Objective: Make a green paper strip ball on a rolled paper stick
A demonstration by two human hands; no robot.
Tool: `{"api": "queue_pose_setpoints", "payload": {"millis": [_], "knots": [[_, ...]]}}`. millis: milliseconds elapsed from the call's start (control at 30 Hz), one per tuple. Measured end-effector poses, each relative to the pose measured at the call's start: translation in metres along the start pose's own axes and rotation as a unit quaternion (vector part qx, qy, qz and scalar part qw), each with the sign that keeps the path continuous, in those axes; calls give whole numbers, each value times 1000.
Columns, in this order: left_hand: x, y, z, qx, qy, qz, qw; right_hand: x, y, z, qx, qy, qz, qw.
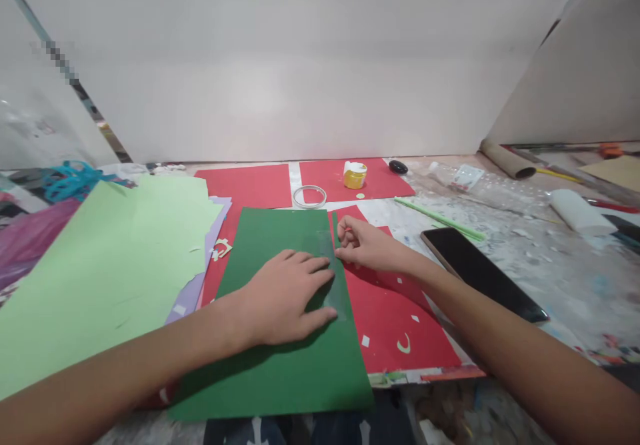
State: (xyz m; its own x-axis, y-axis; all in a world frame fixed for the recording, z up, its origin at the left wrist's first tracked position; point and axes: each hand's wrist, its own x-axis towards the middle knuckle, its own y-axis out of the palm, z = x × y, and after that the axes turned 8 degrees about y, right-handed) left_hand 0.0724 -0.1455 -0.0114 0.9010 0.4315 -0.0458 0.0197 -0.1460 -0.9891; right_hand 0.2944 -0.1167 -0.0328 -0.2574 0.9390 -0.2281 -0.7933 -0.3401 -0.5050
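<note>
Two hands on green paper (280,338), phone (480,273) right, jar (355,175) behind

I see a dark green sheet (280,365) at the near edge of the surface, over red paper (400,325). A pale green sheet (90,271) covers the left side. By the far edge stands a yellow jar (355,175); a black phone (483,273) lies toward the right.

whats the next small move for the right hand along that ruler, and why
Probably draw the right hand toward the body along the clear ruler. The left hand presses the ruler flat on the green paper, and the right fingertips pinch something small at the ruler's far edge; what it is cannot be told.
</note>
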Motion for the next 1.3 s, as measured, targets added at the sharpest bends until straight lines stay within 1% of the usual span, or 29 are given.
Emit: {"api": "queue_pose_setpoints", "payload": {"millis": [67, 133, 233, 300, 567, 800, 867, 1033, 1200, 1300], "knots": [[4, 5, 6, 1, -23, -29, 999, -1, -1, 1, 19, 11, 13, 1000], [6, 13, 12, 0, -38, -44, 998, -2, -2, 2, 24, 17, 22, 999], [5, 25, 15, -10, -32, -41, 999, -2, -3, 2, 15, 18, 19, 1000], [2, 28, 14, -15, -33, -42, 998, -2, -3, 1, 20, 19, 18, 999], [-2, 26, 5, -14, -34, -42, 998, -2, -2, 0, 16, 15, 9, 1000], [-4, 29, -2, -7, -37, -45, 998, -3, -2, 3, 0, 10, -1, 1000], [-4, 29, -2, -6, -38, -45, 998, -5, -3, 4, -19, 7, 4, 1000], [-3, 31, -4, -12, -42, -44, 998, -13, -7, 7, -70, 4, 45, 997], [-3, 31, -6, -20, -49, -48, 997, -17, -6, 13, -105, 7, 44, 993], [-2, 32, -7, -24, -55, -49, 997, -18, -6, 15, -106, 9, 46, 993]]}}
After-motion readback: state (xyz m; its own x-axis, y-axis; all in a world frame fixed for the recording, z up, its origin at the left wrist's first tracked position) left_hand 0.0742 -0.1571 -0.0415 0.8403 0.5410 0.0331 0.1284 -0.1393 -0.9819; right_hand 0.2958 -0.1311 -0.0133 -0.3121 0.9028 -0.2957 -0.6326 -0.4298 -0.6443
